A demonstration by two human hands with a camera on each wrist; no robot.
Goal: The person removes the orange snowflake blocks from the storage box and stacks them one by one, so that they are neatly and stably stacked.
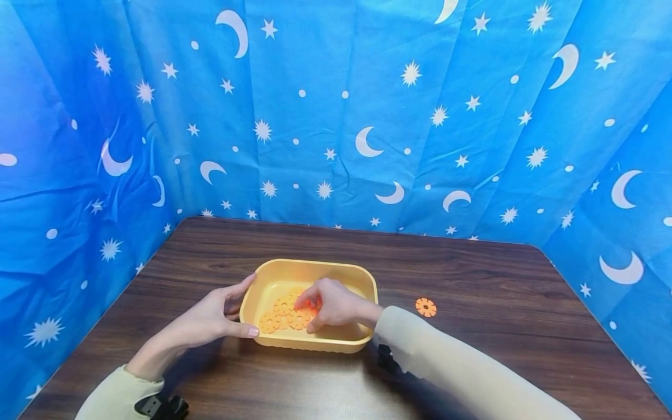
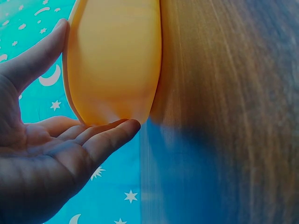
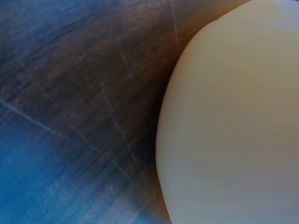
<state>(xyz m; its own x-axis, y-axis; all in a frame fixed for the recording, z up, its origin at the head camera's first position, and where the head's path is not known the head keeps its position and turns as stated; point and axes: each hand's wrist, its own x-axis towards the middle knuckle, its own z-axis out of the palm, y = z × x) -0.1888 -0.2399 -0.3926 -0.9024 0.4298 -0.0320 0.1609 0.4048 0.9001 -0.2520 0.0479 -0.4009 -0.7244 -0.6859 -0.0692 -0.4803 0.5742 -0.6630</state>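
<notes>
A yellow plastic bin point(image 1: 310, 348) stands on the table. My left hand point(image 1: 210, 318) grips its left end, the thumb at the near corner and fingers toward the far corner. In the left wrist view, that hand point(image 2: 51, 149) spans the end of the bin point(image 2: 112, 60). Inside the bin lie several orange notched discs point(image 1: 270, 322), mostly toward the left. My right hand point(image 1: 333, 303) reaches in over them from the right, fingers bent down, thumb and forefinger apart. Redder-looking discs point(image 1: 317, 301) show beneath it; I cannot tell whether it holds any.
One loose orange notched disc point(image 1: 426, 307) lies flat on the dark wood table point(image 1: 488, 291), right of the bin and beyond the right sleeve point(image 1: 446, 350). A blue curtain point(image 1: 325, 70) with moons and stars surrounds the table's back and sides. The bin's pale outer wall point(image 3: 233, 116) fills much of the right wrist view.
</notes>
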